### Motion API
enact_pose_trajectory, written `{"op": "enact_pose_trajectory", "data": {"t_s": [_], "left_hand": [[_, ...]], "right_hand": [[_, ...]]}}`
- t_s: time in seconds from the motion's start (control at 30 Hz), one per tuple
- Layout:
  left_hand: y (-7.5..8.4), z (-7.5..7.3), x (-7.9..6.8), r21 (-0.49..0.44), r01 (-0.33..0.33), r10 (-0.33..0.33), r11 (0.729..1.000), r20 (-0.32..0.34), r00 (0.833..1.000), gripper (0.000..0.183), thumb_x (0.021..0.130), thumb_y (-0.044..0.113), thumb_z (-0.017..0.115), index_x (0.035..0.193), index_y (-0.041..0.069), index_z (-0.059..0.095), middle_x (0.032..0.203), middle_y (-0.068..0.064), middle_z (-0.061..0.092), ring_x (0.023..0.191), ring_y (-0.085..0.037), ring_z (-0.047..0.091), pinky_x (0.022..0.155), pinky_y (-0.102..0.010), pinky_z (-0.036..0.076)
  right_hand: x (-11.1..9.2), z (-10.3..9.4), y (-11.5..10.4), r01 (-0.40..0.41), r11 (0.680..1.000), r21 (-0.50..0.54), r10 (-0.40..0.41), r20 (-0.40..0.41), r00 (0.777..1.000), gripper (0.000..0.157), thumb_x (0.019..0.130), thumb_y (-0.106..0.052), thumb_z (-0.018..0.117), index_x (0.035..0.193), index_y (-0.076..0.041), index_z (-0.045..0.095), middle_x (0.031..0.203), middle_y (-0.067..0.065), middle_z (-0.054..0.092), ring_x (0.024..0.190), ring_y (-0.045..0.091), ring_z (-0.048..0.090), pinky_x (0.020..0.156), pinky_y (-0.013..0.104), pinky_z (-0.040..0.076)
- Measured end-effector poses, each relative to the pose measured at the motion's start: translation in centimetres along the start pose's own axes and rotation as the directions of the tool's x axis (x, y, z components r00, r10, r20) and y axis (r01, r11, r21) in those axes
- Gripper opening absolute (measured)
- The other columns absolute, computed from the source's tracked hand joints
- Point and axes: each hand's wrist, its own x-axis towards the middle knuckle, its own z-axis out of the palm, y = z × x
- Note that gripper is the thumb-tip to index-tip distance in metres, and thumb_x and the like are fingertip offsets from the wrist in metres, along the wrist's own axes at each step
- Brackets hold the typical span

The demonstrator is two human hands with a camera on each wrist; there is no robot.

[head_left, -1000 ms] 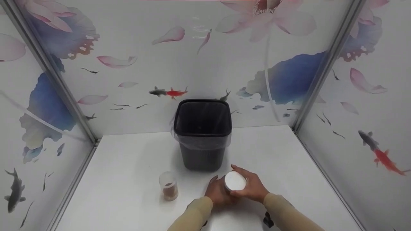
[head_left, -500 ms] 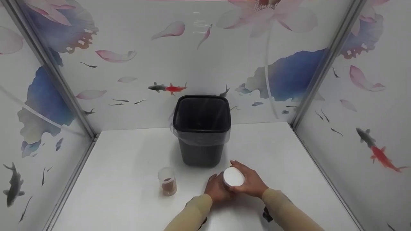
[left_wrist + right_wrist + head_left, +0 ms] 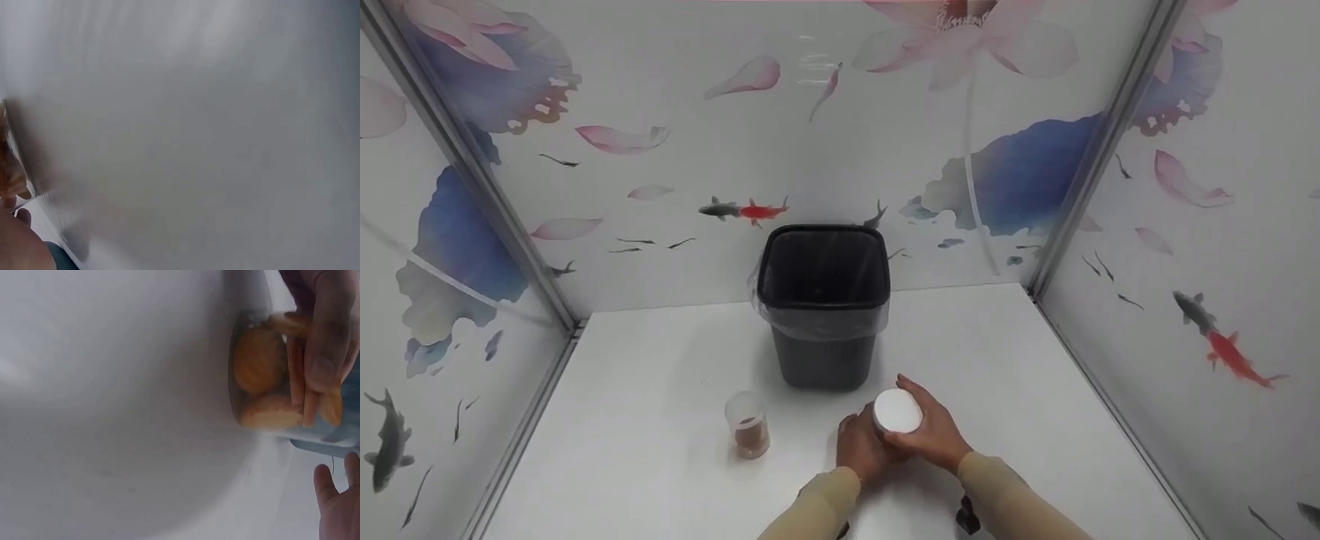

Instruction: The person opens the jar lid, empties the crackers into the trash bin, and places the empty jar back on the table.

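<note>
My left hand [image 3: 861, 448] wraps round the side of a clear jar with a white lid [image 3: 898, 410]. Around the lid's edge, my right hand [image 3: 934, 427] has its thumb on the near side and fingers on the far side. The right wrist view shows the jar [image 3: 260, 363] sideways, with round and stick-shaped orange-brown pieces inside and left-hand fingers [image 3: 326, 354] across it. Below the lid there, two spread right-hand fingertips appear. Only a sliver of the jar [image 3: 12, 157] enters the left wrist view.
Beyond the hands stands a black bin [image 3: 825, 360] with a clear liner folded over its rim. A second clear container [image 3: 748, 425], with brown contents low inside, stands left of the hands. Printed walls enclose the white table [image 3: 645, 390] at the back and sides.
The head view has shifted slightly. Both hands stay at the jar and lid, and the left-hand fingers have changed position a little against the jar. The bin and second container keep their places.
</note>
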Motion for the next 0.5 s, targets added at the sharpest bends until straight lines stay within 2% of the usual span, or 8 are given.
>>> {"op": "enact_pose_trajectory", "data": {"t_s": [0.1, 0.3, 0.5], "left_hand": [[-0.3, -0.2, 0.1, 0.002, 0.000, 0.000, 1.000, 0.006, 1.000, 0.083, 0.066, 0.050, 0.086, 0.129, 0.002, 0.058, 0.113, -0.006, 0.069, 0.107, -0.021, 0.062, 0.105, -0.044, 0.039], [-0.2, -0.7, 0.6, 0.011, -0.033, 0.032, 0.999, 0.090, 0.995, 0.086, 0.068, 0.053, 0.082, 0.131, 0.002, 0.054, 0.112, -0.004, 0.066, 0.105, -0.020, 0.061, 0.103, -0.041, 0.041], [0.1, -1.0, 1.2, 0.041, -0.044, 0.036, 0.998, 0.170, 0.985, 0.088, 0.070, 0.055, 0.079, 0.137, 0.006, 0.051, 0.122, -0.003, 0.063, 0.116, -0.018, 0.059, 0.111, -0.043, 0.035]], "right_hand": [[-0.1, 0.7, -0.1, -0.015, 1.000, 0.006, 0.015, -0.053, 0.998, 0.103, 0.065, -0.044, 0.093, 0.150, -0.013, 0.043, 0.153, 0.004, 0.043, 0.140, 0.026, 0.040, 0.111, 0.053, 0.034], [0.1, 1.3, 0.0, -0.002, 0.999, -0.050, -0.006, -0.162, 0.987, 0.097, 0.062, -0.049, 0.093, 0.143, -0.014, 0.053, 0.142, 0.003, 0.056, 0.130, 0.024, 0.052, 0.105, 0.051, 0.042], [0.4, 0.9, 0.5, 0.038, 0.995, -0.094, -0.052, -0.151, 0.987, 0.099, 0.062, -0.054, 0.091, 0.143, -0.012, 0.053, 0.141, 0.000, 0.056, 0.130, 0.023, 0.052, 0.106, 0.051, 0.041]]}}
